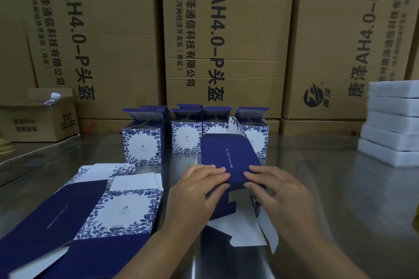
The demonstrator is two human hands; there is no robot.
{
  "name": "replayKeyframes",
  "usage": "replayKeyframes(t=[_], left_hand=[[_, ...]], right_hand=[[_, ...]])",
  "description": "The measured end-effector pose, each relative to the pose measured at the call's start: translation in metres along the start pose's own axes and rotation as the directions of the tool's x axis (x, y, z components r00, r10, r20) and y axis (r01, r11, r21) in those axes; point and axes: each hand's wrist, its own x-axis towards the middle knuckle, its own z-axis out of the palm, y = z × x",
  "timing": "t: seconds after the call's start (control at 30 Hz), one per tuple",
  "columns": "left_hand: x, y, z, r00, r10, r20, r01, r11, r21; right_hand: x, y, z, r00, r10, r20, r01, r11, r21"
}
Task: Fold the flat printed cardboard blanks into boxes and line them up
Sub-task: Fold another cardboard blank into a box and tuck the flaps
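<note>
**At mid-desk, two hands pinch a half-formed box**

Near the middle of the steel desk (340,188), on my remote feed, a person works a dark blue box (229,154) that lies on its side with its plain navy panel facing up. The left hand (199,190) and the right hand (278,190) meet at the box's near edge. Each grip is closed on the card, with fingertips curled over the top panel and thumbs tucked below. The near end is unsealed, and its white-backed flaps spill toward me onto the desk. At the far end one flap stands upright.

Just beyond it, along the far side, finished boxes (141,145) stand upright in a line. Their floral blue-and-white faces look my way and their top flaps are raised. More stand behind them, though I cannot count them reliably. The box in hand overlaps my view of the rightmost one.

To the near left lies a loose pile of flat blanks (90,210), part navy and part floral print, fanned slightly. At the far right sits a stack of white slabs (390,124). Tall brown cartons (226,29) printed with black lettering wall off the back, and a small carton (38,120) sits open at the far left.
</note>
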Motion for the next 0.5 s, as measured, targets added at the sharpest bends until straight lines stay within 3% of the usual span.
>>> replayKeyframes(t=[0.33, 0.5], left_hand=[[-0.0001, -0.0023, 0.0005, 1.000, 0.012, -0.009, -0.012, 1.000, 0.003], [0.0008, -0.0014, -0.0021, 1.000, 0.016, 0.025, -0.016, 1.000, 0.002]], right_hand=[[-0.0003, 0.0036, 0.0000, 0.989, -0.136, -0.063, 0.130, 0.987, -0.097], [0.0008, 0.0030, -0.0005, 0.994, -0.105, -0.043, 0.101, 0.991, -0.090]])
